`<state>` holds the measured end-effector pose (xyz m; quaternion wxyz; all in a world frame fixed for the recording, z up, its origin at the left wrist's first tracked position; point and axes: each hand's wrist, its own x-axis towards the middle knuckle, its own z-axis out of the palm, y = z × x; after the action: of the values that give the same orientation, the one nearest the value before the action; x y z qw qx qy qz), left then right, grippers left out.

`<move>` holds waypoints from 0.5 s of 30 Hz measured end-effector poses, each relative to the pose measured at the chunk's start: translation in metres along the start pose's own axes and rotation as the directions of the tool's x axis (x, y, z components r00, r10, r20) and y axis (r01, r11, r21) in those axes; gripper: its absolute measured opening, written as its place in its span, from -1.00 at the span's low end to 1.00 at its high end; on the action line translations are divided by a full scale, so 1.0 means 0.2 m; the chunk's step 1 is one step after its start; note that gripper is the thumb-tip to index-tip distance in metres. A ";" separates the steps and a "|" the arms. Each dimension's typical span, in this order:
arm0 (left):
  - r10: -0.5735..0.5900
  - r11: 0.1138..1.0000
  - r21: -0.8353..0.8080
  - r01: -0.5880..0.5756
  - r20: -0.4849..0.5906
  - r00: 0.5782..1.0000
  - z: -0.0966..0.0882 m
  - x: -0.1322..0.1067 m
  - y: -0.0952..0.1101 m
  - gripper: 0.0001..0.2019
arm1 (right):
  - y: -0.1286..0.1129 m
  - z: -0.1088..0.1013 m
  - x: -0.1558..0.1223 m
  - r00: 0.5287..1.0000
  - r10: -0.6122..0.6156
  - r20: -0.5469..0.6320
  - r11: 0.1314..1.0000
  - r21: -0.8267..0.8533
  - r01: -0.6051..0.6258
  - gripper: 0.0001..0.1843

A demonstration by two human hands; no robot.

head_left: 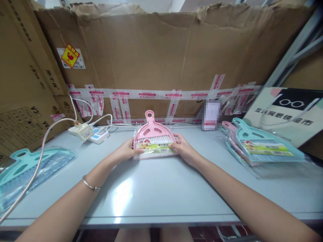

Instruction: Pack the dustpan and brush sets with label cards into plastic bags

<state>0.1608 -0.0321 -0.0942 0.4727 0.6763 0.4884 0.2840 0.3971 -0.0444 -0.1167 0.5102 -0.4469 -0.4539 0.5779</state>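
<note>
A pink dustpan and brush set (153, 133) in a clear plastic wrapper is at the middle of the table, its handle pointing away from me. A printed label with mushrooms crosses its front. My left hand (127, 149) grips its left edge, thumb on the front. On the opposite edge my right hand (184, 148) is closed the same way, its thumb over the label's end. To the right lie stacked dustpan sets, a turquoise one (262, 139) on top and a pink one (229, 129) beneath. Another turquoise dustpan set (37, 164) lies at the far left.
A power strip (99, 135) with a plug adapter (82, 131) sits at the back left. Its white cable (41, 153) runs over the left dustpan. A phone (211, 116) leans against a taped cardboard box (151, 53). A paper bag (285, 114) stands at the right.
</note>
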 end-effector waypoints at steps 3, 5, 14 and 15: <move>-0.058 0.978 0.198 0.063 -0.028 0.998 0.00 -0.01 -0.01 -0.35 | 0.01 -0.01 0.00 1.000 -0.026 -0.009 0.978 -0.206 0.023 -0.44; -0.078 0.936 0.340 0.093 -0.056 0.995 0.00 -0.02 -0.01 -0.41 | 0.03 -0.02 -0.01 0.999 -0.052 -0.012 0.917 -0.397 0.043 -0.42; 0.265 0.672 0.739 0.046 -0.299 0.917 0.04 -0.16 0.16 -0.47 | 0.01 -0.02 -0.04 0.890 -0.455 -0.036 0.451 -0.871 0.195 -0.45; 0.415 0.658 0.753 -0.007 -0.356 0.837 0.05 -0.23 0.20 -0.49 | -0.04 -0.01 -0.08 0.821 -0.571 -0.020 0.437 -0.854 0.283 -0.50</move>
<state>0.1693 -0.0810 -0.0581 -0.0151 0.7630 0.5791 0.2869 0.4009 -0.0590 -0.1082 0.4361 -0.5826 -0.6822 0.0707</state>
